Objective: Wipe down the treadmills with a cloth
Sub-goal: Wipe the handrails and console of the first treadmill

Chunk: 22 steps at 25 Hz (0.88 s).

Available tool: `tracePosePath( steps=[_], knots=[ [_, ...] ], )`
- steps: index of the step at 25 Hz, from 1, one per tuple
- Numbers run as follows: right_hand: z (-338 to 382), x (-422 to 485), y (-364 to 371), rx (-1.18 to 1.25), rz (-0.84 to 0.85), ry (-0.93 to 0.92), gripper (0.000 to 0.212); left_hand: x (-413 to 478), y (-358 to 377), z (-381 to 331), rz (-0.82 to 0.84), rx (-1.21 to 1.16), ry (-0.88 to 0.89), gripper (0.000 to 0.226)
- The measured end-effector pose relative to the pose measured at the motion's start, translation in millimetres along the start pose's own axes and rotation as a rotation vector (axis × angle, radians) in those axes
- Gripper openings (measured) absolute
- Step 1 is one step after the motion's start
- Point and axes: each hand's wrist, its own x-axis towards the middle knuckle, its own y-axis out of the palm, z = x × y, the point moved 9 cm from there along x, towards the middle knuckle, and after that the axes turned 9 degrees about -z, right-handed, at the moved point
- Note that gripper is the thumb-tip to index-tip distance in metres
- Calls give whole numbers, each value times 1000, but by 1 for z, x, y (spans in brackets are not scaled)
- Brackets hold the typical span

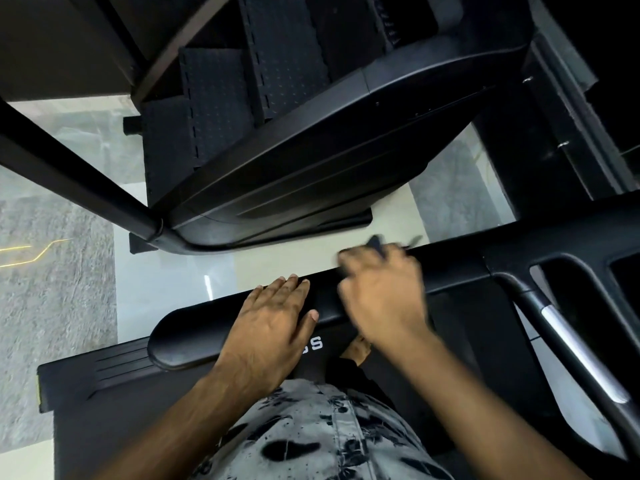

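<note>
The treadmill's padded handrail (194, 336) runs as one long black bar, its rounded end at lower left and its length rising toward the upper right, where it joins the console frame. Two hands are on it. The left hand (273, 315) lies flat on top of the handrail near its rounded end, fingers straight and close together, pointing up along the bar. The right hand (381, 292) sits just beyond it, farther up the same handrail, fingers curled around a dark cloth (375, 243) — only a small bunched corner shows past the knuckles, and the hand is blurred. One cloth is visible. Past the handrail's far side stands a second machine (311, 168) with black ribbed steps, one black tube (79, 181) slanting down to its base. To the right of the handrail, a silver-tipped grip (575, 344) angles downward — just one in view.
</note>
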Motion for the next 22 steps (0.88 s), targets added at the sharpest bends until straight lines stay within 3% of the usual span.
tracePosePath(
  steps=[2,3,5,6,8,10,13,15,17,20,22],
  knots=[
    [23,-18,9,56,75,-217,61,5,0,-6,-7,-25,3,74],
    [-2,-3,8,98,75,-173,57,8,2,-8,2,-30,4,71],
    [-60,17,5,41,76,179,49,10,5,-13,17,-10,8,68],
    [-61,18,1,-7,33,212,48,11,5,-15,16,4,9,69],
    [-10,-4,5,12,-7,-22,55,14,6,-20,13,18,11,72],
    [-10,-7,9,71,31,-198,56,16,7,-21,11,27,9,73],
    [-84,23,6,34,67,174,47,20,12,-25,23,19,-10,62],
    [-47,10,5,16,-26,22,50,24,14,-31,36,32,-8,68],
    [-29,2,13,61,53,-179,56,31,16,-38,47,43,13,69],
    [-97,35,14,48,123,150,45,37,19,-44,68,3,20,59],
    [-75,23,10,-23,-6,24,46,40,20,-50,64,0,29,59]
  ],
)
